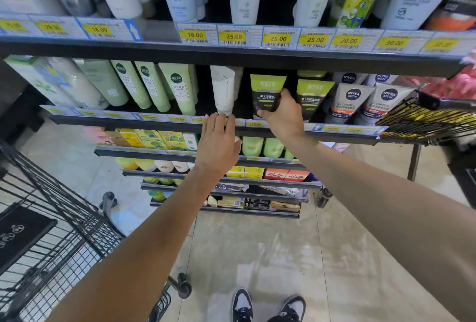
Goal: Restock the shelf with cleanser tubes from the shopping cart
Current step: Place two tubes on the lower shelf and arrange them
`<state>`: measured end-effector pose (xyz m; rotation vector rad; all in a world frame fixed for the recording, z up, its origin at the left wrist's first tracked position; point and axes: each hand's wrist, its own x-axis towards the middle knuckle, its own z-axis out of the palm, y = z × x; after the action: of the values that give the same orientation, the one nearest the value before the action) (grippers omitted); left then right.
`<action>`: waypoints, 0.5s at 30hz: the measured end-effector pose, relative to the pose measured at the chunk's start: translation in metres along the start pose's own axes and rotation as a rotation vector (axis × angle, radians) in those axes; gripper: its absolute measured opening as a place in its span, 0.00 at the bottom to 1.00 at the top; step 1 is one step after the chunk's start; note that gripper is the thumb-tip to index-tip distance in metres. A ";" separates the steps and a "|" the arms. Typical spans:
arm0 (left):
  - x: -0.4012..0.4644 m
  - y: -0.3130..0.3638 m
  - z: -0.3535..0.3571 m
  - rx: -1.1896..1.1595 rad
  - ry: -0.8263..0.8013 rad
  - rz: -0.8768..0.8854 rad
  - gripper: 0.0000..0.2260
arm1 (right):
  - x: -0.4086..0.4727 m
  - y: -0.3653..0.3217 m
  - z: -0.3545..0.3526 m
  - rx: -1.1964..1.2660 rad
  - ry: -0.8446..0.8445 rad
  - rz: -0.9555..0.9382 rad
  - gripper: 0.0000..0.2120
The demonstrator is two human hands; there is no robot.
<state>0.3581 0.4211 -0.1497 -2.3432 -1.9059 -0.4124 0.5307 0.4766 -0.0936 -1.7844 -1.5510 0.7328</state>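
The black-and-green cleanser tube [266,95] stands upright on the second shelf [180,122], its long axis vertical: the flat lime-green crimped end points up and the cap end points down onto the shelf board. Its printed face, marked MEN, looks out toward the camera. The right hand [284,115] grips it low on its right side — the thumb lies across the bottom front near the cap, while the other fingers curl round the right edge and behind, so most of the tube's length rises clear above the hand. A matching black-and-green tube [313,97] stands just beside it on the right, and two Nivea Men tubes [353,100] stand further right.

The left hand [219,138] reaches the shelf's front edge with straight, relaxed fingers; its fingertips [219,117] touch the cap of a white tube [224,90], which stands cap-down and leans slightly, just left of the gripped tube. It holds nothing. Pale green tubes [177,87] fill the shelf further left.

A black wire shopping cart [51,231] stands at lower left — its contents cannot be made out. A second wire basket [425,118] juts in at the right edge, touching the shelf's end.
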 end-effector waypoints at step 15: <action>-0.016 0.004 -0.050 -0.039 -0.194 -0.071 0.33 | -0.061 -0.020 -0.036 0.073 -0.012 -0.053 0.39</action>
<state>0.3519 0.3934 -0.1051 -2.4263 -2.0876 -0.2366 0.5373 0.4136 -0.0561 -1.6830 -1.5533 0.7655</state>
